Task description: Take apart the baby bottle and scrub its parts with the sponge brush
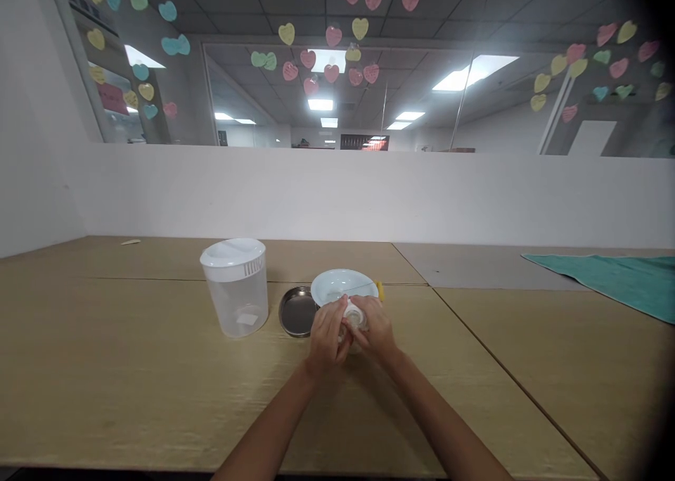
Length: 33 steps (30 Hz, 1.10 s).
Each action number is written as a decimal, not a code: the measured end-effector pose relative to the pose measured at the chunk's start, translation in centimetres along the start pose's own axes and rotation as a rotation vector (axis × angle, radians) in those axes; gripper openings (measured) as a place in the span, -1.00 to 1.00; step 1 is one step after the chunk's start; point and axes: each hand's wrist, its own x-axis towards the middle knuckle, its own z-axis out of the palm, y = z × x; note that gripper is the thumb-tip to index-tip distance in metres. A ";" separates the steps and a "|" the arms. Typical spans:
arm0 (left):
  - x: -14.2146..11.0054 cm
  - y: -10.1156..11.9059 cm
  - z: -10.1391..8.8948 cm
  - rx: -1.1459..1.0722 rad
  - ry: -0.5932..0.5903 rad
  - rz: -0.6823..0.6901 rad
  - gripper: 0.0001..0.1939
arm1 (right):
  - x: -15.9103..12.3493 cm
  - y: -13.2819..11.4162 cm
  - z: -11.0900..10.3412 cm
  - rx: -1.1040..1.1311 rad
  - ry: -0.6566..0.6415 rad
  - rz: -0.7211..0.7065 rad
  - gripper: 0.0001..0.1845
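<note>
Both my hands meet at the middle of the wooden table (pixel 131 382), closed round a small clear jar-like object (pixel 354 317). My left hand (pixel 327 339) grips it from the left, fingers curled over its top. My right hand (pixel 375 330) holds it from the right. Just behind the hands sits a pale blue bowl (pixel 342 285) with something yellow (pixel 380 290) at its right edge. A small round metal dish (pixel 297 311) lies left of the bowl. Further left stands a clear plastic container with a white lid (pixel 235 286).
A teal cloth (pixel 616 278) lies at the far right of the table. A low white partition wall (pixel 369 196) runs behind the table, with glass above it covered in coloured paper hearts. A small scrap (pixel 130 242) lies at the back left.
</note>
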 end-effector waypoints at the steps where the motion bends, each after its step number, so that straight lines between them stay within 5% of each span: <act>1: 0.0 0.0 0.1 0.001 -0.008 0.014 -0.40 | -0.2 -0.2 0.2 0.005 0.005 -0.007 -0.65; 11: -0.2 -0.2 -0.2 -0.008 -0.034 -0.009 -0.47 | -0.3 -1.3 0.0 0.121 0.059 -0.021 -0.74; 19: 0.5 -0.3 -0.4 -0.015 0.003 0.032 -0.38 | 0.0 -2.2 -0.3 0.492 0.027 0.418 -0.69; 22: 0.6 -0.3 -0.2 -0.033 0.003 -0.124 -0.44 | 0.6 -2.4 -0.4 0.552 0.082 0.480 -0.63; 27: 0.5 -1.0 0.3 -0.071 0.027 -0.531 -0.53 | 1.3 -0.6 -1.4 0.354 0.352 0.627 -0.60; 33: -0.1 -3.4 0.8 -0.103 0.118 -0.804 -0.53 | 0.0 3.9 -0.3 0.217 0.198 0.763 -0.54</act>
